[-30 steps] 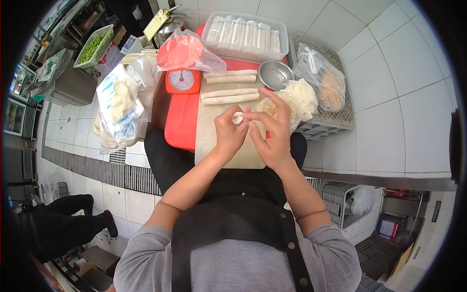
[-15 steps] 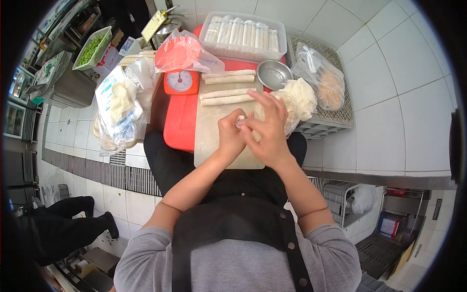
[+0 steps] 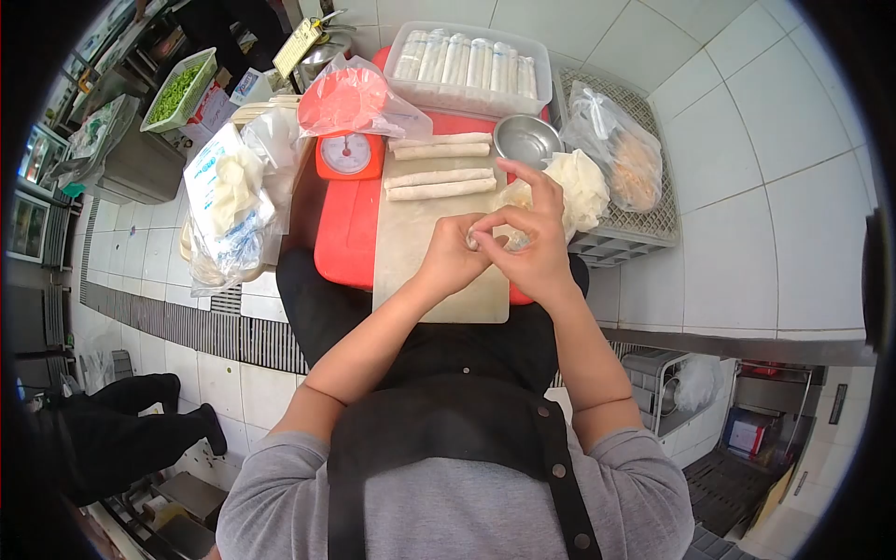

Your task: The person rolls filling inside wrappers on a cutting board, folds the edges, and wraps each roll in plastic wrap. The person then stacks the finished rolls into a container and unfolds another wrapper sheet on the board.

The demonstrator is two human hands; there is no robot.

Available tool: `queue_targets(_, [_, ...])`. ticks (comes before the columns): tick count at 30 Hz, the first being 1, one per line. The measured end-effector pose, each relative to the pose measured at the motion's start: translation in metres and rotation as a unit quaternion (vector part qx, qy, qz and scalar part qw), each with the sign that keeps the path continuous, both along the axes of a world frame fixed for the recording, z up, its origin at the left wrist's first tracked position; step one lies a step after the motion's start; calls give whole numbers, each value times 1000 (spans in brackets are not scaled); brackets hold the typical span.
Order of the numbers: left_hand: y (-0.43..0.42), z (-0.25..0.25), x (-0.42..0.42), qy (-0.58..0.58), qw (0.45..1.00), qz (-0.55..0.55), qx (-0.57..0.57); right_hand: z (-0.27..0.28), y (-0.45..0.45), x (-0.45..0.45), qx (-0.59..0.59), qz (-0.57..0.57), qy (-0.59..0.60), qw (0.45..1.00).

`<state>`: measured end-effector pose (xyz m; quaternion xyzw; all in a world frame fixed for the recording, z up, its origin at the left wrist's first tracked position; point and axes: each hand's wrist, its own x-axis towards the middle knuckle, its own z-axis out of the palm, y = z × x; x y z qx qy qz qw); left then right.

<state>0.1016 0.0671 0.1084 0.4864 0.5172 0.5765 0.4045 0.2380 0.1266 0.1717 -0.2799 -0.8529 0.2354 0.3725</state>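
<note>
My left hand (image 3: 452, 254) is closed around a white spring roll, its pale end (image 3: 472, 241) showing at the top of the fist; the rest is hidden by the fingers. Thumb and forefinger of my right hand (image 3: 532, 245) pinch together at that end, the other fingers raised. Both hands are above a cutting board (image 3: 401, 271). Farther up the board lie two long white spring rolls (image 3: 441, 185) side by side, with another pair (image 3: 439, 147) behind them. A stack of thin pale wrappers (image 3: 579, 189) sits right of my right hand, partly covered by it.
Behind the board stands a clear plastic box (image 3: 467, 96) of wrapped rolls. A metal bowl (image 3: 527, 140) and a bag of orange shreds (image 3: 633, 177) are at right. At left are a red scale (image 3: 347, 157) and plastic-wrapped wrappers (image 3: 233, 196). Another person's dark-clothed legs (image 3: 140, 420) show lower left.
Both hands have shifted slightly right and stay together at the roll's end. The right thumb and forefinger now form a rounder pinch. The rolls on the board have stayed put.
</note>
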Motion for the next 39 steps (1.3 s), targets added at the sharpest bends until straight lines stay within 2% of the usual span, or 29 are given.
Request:
queue_targets(4, [-2,7,-1,13,1000,-16,-20,7,5,4,39,50,-70,996])
queue_targets(8, [3,-10,1,-26,1000,3,-1,15,2,6,55,68,-109,990])
queue_targets(11, [3,-14,-2,-26,999,-23,2,23,-5,4,85,72,-137,984])
queue_targets(13, [6,-21,-1,14,999,-33,5,31,-11,3,120,77,-201,969])
queue_targets(16, [7,-14,7,16,997,9,72,37,-1,8,116,59,-144,981])
queue_targets(19, [9,-11,2,-12,999,-13,34,35,-2,7,123,64,-152,979])
queue_targets(22, [10,-16,1,16,1000,-9,18,23,-8,2,100,57,-185,976])
queue_targets(26, [5,-19,6,-5,999,14,33,16,-13,1,120,37,-183,975])
queue_targets(29, [8,-18,0,28,999,23,31,16,-8,2,138,32,-186,972])
queue_targets(31, [5,0,0,39,996,72,34,6,8,12,-7,44,54,998])
queue_targets(35, [6,11,-13,15,999,42,15,-20,11,12,-49,-14,91,995])
queue_targets(37, [6,23,-13,-60,994,24,83,-50,-2,2,-165,29,26,985])
queue_targets(39, [4,28,-24,-105,991,-5,81,-82,-8,0,-191,48,-16,980])
